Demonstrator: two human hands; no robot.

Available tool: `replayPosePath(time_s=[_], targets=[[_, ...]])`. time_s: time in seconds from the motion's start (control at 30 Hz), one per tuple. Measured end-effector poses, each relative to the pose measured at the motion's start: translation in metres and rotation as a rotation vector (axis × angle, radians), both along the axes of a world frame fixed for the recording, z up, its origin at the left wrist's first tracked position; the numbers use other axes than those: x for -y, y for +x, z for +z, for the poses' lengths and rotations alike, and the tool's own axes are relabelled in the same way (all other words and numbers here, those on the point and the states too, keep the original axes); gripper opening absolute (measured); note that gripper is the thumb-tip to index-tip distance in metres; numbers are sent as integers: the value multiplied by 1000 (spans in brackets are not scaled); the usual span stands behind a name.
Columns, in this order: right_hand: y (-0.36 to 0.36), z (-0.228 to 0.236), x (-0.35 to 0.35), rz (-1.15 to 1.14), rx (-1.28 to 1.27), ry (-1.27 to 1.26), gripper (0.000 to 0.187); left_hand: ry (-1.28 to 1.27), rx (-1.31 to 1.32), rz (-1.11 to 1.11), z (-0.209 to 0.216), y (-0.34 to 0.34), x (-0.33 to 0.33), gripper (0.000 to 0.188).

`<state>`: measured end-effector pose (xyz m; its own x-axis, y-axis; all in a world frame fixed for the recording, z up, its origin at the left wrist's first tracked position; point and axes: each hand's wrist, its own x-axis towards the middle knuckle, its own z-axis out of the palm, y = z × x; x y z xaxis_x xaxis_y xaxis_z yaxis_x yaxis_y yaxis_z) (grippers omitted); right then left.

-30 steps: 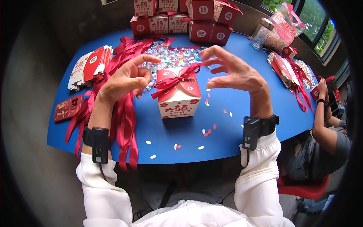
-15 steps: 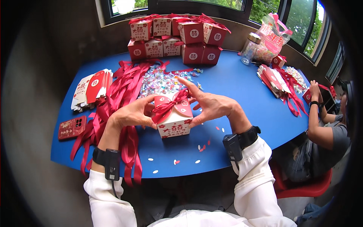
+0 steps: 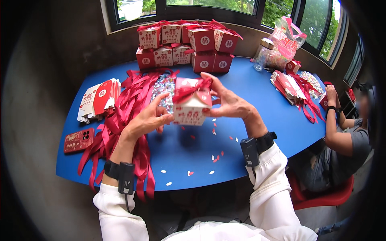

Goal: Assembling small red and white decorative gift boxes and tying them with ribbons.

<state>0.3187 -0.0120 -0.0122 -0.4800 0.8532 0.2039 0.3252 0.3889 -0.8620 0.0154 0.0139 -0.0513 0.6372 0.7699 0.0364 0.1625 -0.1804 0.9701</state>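
A red and white gift box (image 3: 191, 110) with a red ribbon bow on its lid is up off the blue table, a shadow below it. My right hand (image 3: 231, 102) grips it from the right, fingers at the far side and thumb on its side. To its left is my left hand (image 3: 150, 118), fingers apart, the thumb close to the box's lower edge; whether it touches is hard to see. Behind my hands lies a pile of wrapped candies (image 3: 163, 88), partly hidden by the box. Long red ribbons (image 3: 134, 100) are spread beside my left forearm.
Finished-looking boxes (image 3: 173, 55) stand stacked at the back. Flat folded boxes (image 3: 100, 96) and a red phone (image 3: 79, 140) lie left. A glass bottle (image 3: 263, 54), a candy bag (image 3: 285, 44) and more flat boxes (image 3: 287, 86) are right, near another person (image 3: 341, 136). Confetti (image 3: 215, 158) dots the table.
The box has risen and moved away from me, slightly to the right, with my right hand. My left hand has loosened from its side, fingers spreading.
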Motion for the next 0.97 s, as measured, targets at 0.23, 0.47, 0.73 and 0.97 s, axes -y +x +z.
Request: replayPosePath(time_s=[0.23, 0.47, 0.73, 0.97], targets=[[5, -3, -28, -256, -105, 12, 92, 83, -105, 73, -13, 7, -7, 78], [-12, -10, -69, -461, -221, 69, 107, 679, -495, 55, -15, 13, 7, 58], [-33, -27, -139, -871, 136, 333, 114, 737, -710, 5, -16, 17, 8, 53], [-87, -34, -149, -1023, 371, 371, 102, 773, -752, -16, -20, 9, 7, 52]])
